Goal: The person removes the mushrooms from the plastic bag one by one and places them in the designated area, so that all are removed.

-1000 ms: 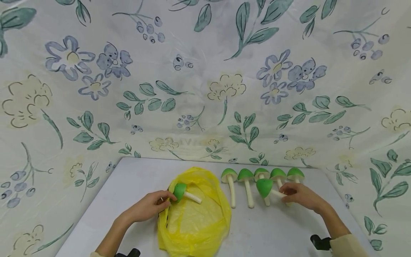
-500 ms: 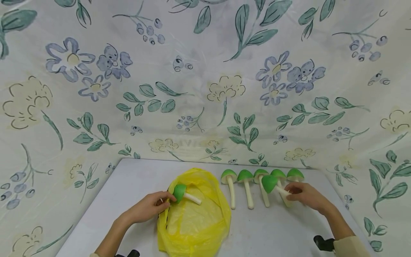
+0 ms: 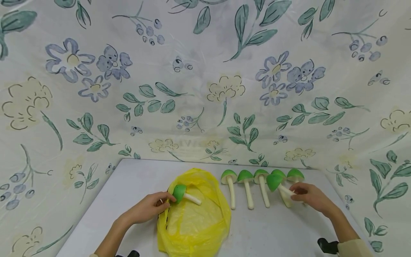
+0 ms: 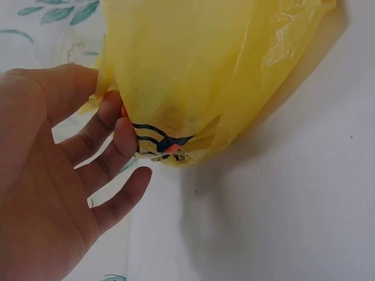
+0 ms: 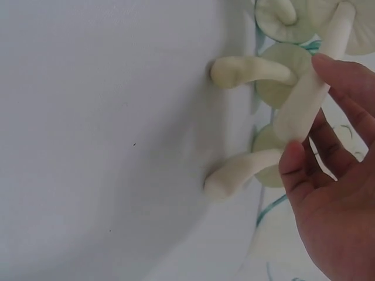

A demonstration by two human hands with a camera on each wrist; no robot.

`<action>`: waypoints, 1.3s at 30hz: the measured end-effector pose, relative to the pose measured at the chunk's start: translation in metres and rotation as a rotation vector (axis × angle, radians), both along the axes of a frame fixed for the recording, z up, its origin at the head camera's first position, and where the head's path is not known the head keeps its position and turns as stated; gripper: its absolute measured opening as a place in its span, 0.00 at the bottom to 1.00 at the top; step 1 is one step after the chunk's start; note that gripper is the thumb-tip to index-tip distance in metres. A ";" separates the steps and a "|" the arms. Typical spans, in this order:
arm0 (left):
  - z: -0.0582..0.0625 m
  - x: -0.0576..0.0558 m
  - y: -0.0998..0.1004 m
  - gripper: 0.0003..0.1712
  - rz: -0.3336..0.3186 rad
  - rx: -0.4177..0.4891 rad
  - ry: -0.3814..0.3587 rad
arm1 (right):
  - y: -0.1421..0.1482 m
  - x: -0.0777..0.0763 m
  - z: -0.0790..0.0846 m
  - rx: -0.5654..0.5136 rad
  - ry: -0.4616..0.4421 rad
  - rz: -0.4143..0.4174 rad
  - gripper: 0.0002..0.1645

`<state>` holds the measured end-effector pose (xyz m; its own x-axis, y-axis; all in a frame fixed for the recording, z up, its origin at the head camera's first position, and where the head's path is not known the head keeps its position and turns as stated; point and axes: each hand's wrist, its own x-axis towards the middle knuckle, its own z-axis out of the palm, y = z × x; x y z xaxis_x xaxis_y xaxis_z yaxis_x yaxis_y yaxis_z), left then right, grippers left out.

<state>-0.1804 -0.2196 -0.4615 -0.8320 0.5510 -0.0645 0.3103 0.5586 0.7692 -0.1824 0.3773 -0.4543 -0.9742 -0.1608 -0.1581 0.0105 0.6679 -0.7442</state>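
My right hand (image 3: pixel 309 196) holds a toy mushroom by its white stem (image 5: pixel 304 102), between thumb and fingers. Its green cap (image 3: pixel 273 183) points left and overlaps a mushroom of the row behind it in the head view. My left hand (image 3: pixel 151 207) pinches the left rim of a yellow plastic bag (image 3: pixel 196 228); the left wrist view shows thumb and fingertips at the bag's edge (image 4: pixel 176 88), with dark print below. Another green-capped mushroom (image 3: pixel 179 193) appears at the bag's mouth, its cap right at my left fingertips and its stem pointing right.
Several mushrooms with green caps lie in a row, among them a left one (image 3: pixel 229 176) and a far right one (image 3: pixel 295 175), along the back of the white table (image 3: pixel 257 232). A flower-patterned sheet (image 3: pixel 205 89) hangs behind the table.
My right hand has moved slightly right with the mushroom, whose cap has shifted right and up across the row. The left hand, the bag and the mushroom at its mouth have stayed in place.
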 end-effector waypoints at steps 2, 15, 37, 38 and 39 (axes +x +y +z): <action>0.000 0.000 0.000 0.12 0.003 -0.002 0.002 | 0.001 0.001 -0.001 -0.001 0.007 -0.002 0.24; 0.001 0.002 -0.002 0.12 0.008 -0.012 0.016 | 0.007 0.002 -0.003 0.006 0.062 -0.054 0.27; 0.000 0.002 -0.001 0.12 0.018 -0.014 0.003 | 0.017 0.003 -0.008 -0.057 0.124 -0.179 0.34; 0.000 0.002 -0.001 0.12 0.018 -0.016 0.005 | 0.018 0.004 -0.008 -0.063 0.118 -0.184 0.34; 0.000 0.002 -0.001 0.12 0.017 -0.018 0.008 | 0.018 0.004 -0.009 -0.068 0.111 -0.189 0.35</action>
<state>-0.1780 -0.2209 -0.4611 -0.8419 0.5354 -0.0677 0.3064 0.5776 0.7566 -0.1783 0.3951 -0.4629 -0.9989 0.0198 -0.0429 0.0460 0.6097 -0.7913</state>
